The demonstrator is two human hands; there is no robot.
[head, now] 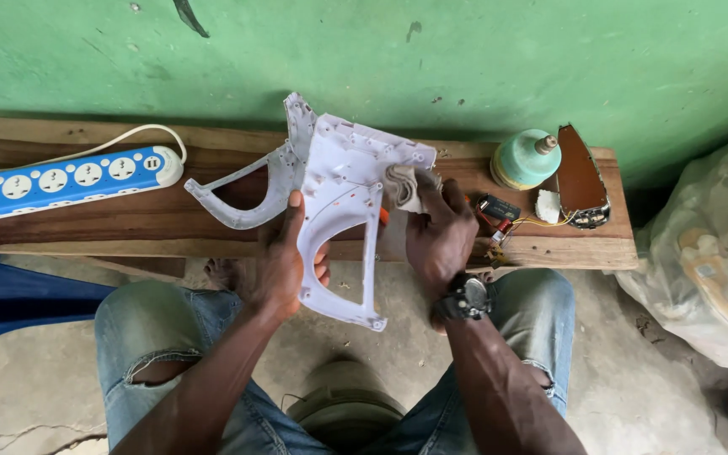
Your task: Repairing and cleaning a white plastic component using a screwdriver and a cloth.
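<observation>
My left hand [284,265] grips a white plastic housing shell [343,211], inner side up, with screw posts and a handle opening. A second white shell half [254,190] juts out behind it to the left. My right hand [440,232], with a dark wristwatch, presses a pale crumpled cloth [404,185] against the shell's upper right edge. Both hands are held over a wooden bench [128,223], above my knees in torn blue jeans.
A blue and white power strip [61,179] with a white cord lies on the bench's left. On the right stand a teal dome-shaped part [524,158], a brown iron soleplate [581,175] on edge, and small wired parts [499,211]. A plastic bag [709,253] sits at far right.
</observation>
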